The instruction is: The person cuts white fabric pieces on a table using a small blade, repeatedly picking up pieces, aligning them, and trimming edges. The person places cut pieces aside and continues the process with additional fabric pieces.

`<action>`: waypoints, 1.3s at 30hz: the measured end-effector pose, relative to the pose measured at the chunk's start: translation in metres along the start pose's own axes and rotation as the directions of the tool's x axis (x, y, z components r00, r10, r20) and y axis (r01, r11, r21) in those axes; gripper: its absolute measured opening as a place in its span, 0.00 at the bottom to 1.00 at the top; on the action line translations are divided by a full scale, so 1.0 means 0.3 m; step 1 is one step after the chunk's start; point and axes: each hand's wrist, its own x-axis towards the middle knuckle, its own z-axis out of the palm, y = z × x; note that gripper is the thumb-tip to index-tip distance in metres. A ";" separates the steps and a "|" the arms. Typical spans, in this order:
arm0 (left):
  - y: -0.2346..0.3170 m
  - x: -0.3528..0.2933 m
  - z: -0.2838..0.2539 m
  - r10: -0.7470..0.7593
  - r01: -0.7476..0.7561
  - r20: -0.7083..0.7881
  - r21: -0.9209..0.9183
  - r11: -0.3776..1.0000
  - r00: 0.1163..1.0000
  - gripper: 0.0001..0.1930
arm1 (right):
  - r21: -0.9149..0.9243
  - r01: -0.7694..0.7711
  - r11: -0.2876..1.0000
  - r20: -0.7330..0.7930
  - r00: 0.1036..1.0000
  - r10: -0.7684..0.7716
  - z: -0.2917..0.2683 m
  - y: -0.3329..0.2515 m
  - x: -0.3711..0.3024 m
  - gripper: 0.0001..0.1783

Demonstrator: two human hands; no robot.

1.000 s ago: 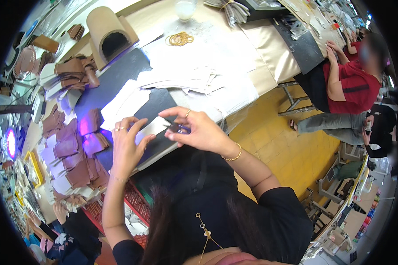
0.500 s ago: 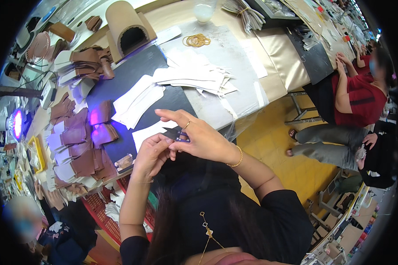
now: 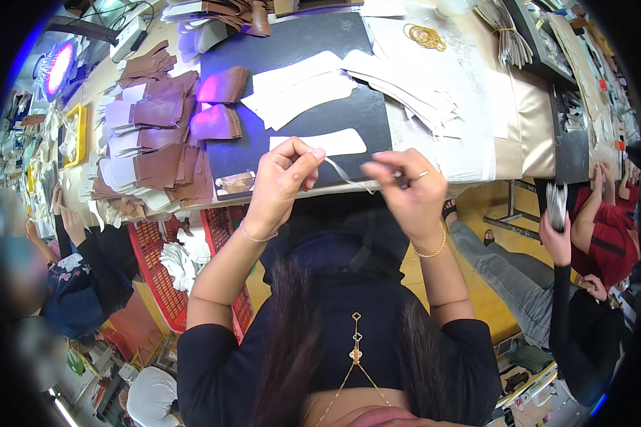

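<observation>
My left hand (image 3: 286, 178) is closed in a pinch on one end of a thin white strip (image 3: 343, 175). The strip hangs slack toward my right hand (image 3: 414, 191), its lower end free over the table edge. Motion blurs the curled fingers of my right hand; a dark bit of the thread snips (image 3: 404, 186) shows between them, the rest hidden. Just beyond my left hand, a single white curved piece (image 3: 320, 143) lies on the black mat (image 3: 299, 43). Farther off are a fanned stack of white pieces (image 3: 299, 89) and a second white stack (image 3: 406, 92).
Piles of brown and white pieces (image 3: 157, 114) cover the table's left. Rubber bands (image 3: 426, 36) lie at the back. A red basket (image 3: 153, 267) holding white pieces stands below the table's left edge. At right, a co-worker's hand (image 3: 554, 238) holds a bundle.
My hands have moved apart, and a white strip now shows from the left one. The snips, plain in my right hand before, are mostly hidden. The view has turned and shifted.
</observation>
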 end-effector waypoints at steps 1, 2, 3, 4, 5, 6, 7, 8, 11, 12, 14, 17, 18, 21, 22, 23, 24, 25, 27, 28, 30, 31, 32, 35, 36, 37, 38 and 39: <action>-0.001 -0.001 0.001 0.006 -0.006 0.002 -0.003 1.000 1.000 0.10 | -0.031 0.123 0.992 -0.009 0.992 -0.123 0.030 0.002 0.005 0.19; -0.002 -0.003 0.001 0.012 -0.012 -0.001 -0.007 1.000 1.000 0.10 | -0.075 0.224 0.972 0.014 0.975 -0.223 0.060 0.001 0.008 0.20; -0.004 -0.007 0.002 0.020 -0.021 -0.005 -0.023 1.000 1.000 0.10 | -0.070 0.230 0.971 0.015 0.973 -0.229 0.088 -0.002 0.008 0.19; -0.007 -0.012 0.002 0.031 -0.031 -0.016 -0.040 0.999 0.999 0.09 | -0.040 0.252 0.967 -0.005 0.968 -0.253 0.111 -0.004 0.009 0.19; -0.010 -0.017 0.001 0.038 -0.040 -0.033 -0.056 0.998 0.999 0.09 | -0.023 0.262 0.965 0.001 0.965 -0.262 0.133 -0.005 0.012 0.18; -0.013 -0.022 0.000 0.038 -0.040 -0.039 -0.070 0.997 0.999 0.10 | -0.003 0.272 0.962 0.008 0.962 -0.272 0.150 -0.004 0.015 0.17; -0.017 -0.027 -0.003 0.034 -0.038 -0.050 -0.084 0.996 0.998 0.10 | -0.016 0.320 0.947 -0.007 0.947 -0.320 0.163 -0.003 0.019 0.16; -0.021 -0.033 -0.007 0.029 -0.035 -0.061 -0.097 0.995 0.998 0.10 | -0.029 0.321 0.947 0.001 0.947 -0.321 0.170 -0.004 0.019 0.16; -0.043 -0.051 -0.031 0.041 -0.048 -0.064 -0.114 0.992 0.997 0.10 | -0.053 0.326 0.944 0.011 0.945 -0.326 0.181 -0.008 0.019 0.15; -0.054 -0.055 -0.043 0.073 -0.074 -0.097 -0.003 0.997 0.993 0.09 | -0.058 0.320 0.946 0.031 0.947 -0.319 0.180 -0.008 0.022 0.13; -0.085 -0.060 -0.069 0.197 -0.170 -0.131 0.189 0.967 0.972 0.08 | -0.036 0.247 0.968 0.062 0.968 -0.244 0.172 -0.005 0.036 0.11; -0.123 -0.051 -0.140 0.673 -0.316 0.092 0.923 0.219 0.734 0.13 | 0.128 -0.054 0.990 0.123 0.992 0.039 0.150 -0.001 0.083 0.03; -0.137 -0.049 -0.159 0.665 -0.298 0.137 0.945 0.134 0.734 0.14 | 0.181 -0.281 0.943 0.216 0.946 0.240 0.146 -0.001 0.103 0.05; -0.178 -0.058 -0.194 0.650 -0.263 0.254 0.961 -0.086 0.717 0.17 | 0.223 -0.529 0.819 0.495 0.785 0.372 0.158 -0.004 0.175 0.09; -0.190 -0.066 -0.199 0.641 -0.275 0.265 0.958 -0.087 0.720 0.17 | 0.165 -0.509 0.845 0.549 0.759 0.350 0.177 -0.004 0.200 0.10; -0.198 -0.077 -0.201 0.630 -0.287 0.277 0.954 -0.090 0.725 0.17 | 0.141 -0.468 0.873 0.598 0.743 0.301 0.198 -0.004 0.220 0.10; -0.204 -0.085 -0.202 0.622 -0.301 0.295 0.948 -0.098 0.725 0.17 | 0.064 -0.478 0.876 0.623 0.705 0.339 0.221 -0.005 0.235 0.11; -0.205 -0.088 -0.206 0.627 -0.310 0.295 0.947 -0.089 0.721 0.16 | 0.021 -0.470 0.882 0.645 0.680 0.347 0.246 -0.006 0.244 0.12; -0.203 -0.085 -0.210 0.626 -0.316 0.299 0.945 -0.088 0.721 0.16 | -0.032 -0.460 0.887 0.659 0.658 0.364 0.293 -0.008 0.249 0.13; -0.200 -0.078 -0.213 0.621 -0.315 0.295 0.946 -0.080 0.726 0.15 | -0.066 -0.438 0.897 0.656 0.658 0.369 0.312 -0.007 0.250 0.13; -0.194 -0.068 -0.216 0.631 -0.333 0.310 0.939 -0.085 0.711 0.14 | -0.113 -0.403 0.908 0.645 0.665 0.376 0.343 -0.003 0.252 0.14; -0.192 -0.065 -0.218 0.629 -0.341 0.316 0.936 -0.086 0.710 0.14 | -0.121 -0.400 0.909 0.637 0.671 0.380 0.353 -0.001 0.249 0.15; -0.191 -0.062 -0.219 0.634 -0.348 0.313 0.935 -0.073 0.707 0.14 | -0.130 -0.396 0.909 0.627 0.677 0.385 0.362 0.000 0.247 0.15; -0.192 -0.059 -0.226 0.641 -0.366 0.313 0.929 -0.053 0.701 0.14 | -0.170 -0.351 0.921 0.600 0.704 0.379 0.381 0.003 0.239 0.15; -0.193 -0.058 -0.227 0.645 -0.369 0.314 0.928 -0.053 0.697 0.14 | -0.197 -0.333 0.922 0.590 0.711 0.383 0.385 0.004 0.237 0.15; -0.194 -0.058 -0.227 0.649 -0.372 0.313 0.927 -0.050 0.694 0.14 | -0.203 -0.317 0.927 0.584 0.720 0.374 0.388 0.004 0.234 0.15; -0.193 -0.058 -0.226 0.649 -0.373 0.310 0.927 -0.043 0.695 0.14 | -0.220 -0.303 0.927 0.577 0.726 0.374 0.389 0.002 0.231 0.15; -0.192 -0.057 -0.225 0.649 -0.375 0.307 0.926 -0.036 0.696 0.14 | -0.236 -0.289 0.928 0.570 0.732 0.373 0.390 0.001 0.231 0.15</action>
